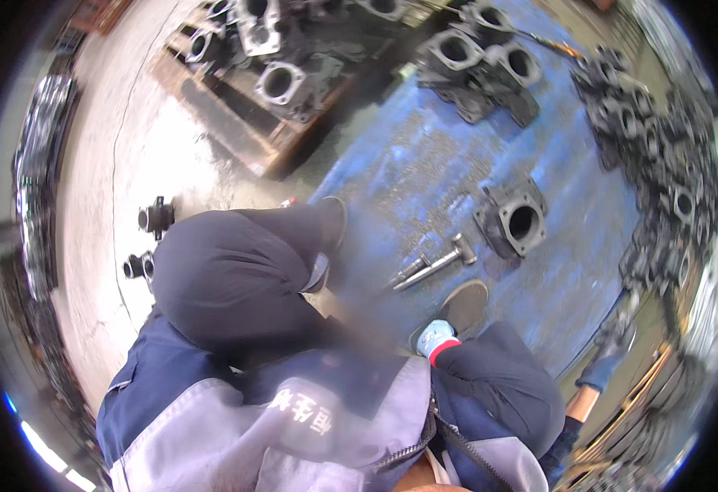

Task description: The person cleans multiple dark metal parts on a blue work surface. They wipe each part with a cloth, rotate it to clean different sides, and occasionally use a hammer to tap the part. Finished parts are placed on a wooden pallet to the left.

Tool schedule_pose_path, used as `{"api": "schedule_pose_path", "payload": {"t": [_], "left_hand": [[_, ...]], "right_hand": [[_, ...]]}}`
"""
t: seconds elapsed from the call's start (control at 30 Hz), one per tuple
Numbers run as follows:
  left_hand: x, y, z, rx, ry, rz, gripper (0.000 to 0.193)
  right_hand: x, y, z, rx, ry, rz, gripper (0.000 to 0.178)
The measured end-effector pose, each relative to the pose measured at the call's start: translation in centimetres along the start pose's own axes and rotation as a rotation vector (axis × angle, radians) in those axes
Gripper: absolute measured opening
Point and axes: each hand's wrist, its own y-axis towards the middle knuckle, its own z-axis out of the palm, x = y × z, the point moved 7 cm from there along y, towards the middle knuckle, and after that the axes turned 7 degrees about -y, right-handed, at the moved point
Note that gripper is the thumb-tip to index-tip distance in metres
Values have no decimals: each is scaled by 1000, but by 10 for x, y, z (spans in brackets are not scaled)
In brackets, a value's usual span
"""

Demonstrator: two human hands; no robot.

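At the far right, my right hand [615, 344], in a dark glove with a blue cuff, reaches out to the near end of a heap of grey metal castings [654, 258]. Its fingertips come up against the heap, but blur hides whether they close on a part. My left hand is out of sight. On the blue sheet [572, 303] in front of me stands a single casting [516, 220] with a round bore and a square flange. Close by it lie a metal hammer [441, 262] and a short dark rod-like tool [411, 269].
More castings [478, 70] are grouped on the blue sheet's far part. A wooden pallet [228, 115] loaded with castings stands at the far left. Two small dark parts [156, 217] rest on the floor beside my left knee. My shoes [464, 307] flank the tools.
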Motion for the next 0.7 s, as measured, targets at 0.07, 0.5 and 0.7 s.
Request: {"api": "schedule_pose_path", "payload": {"t": [0.07, 0.5, 0.7], "left_hand": [[2, -6, 13, 28, 7, 2, 33], [37, 15, 42, 122, -102, -47, 34], [54, 34, 36, 96, -167, -72, 35]], "right_hand": [[110, 5, 82, 321, -16, -411, 47], [320, -308, 563, 1127, -517, -1016, 21], [306, -340, 619, 1079, -722, -1058, 22]]}}
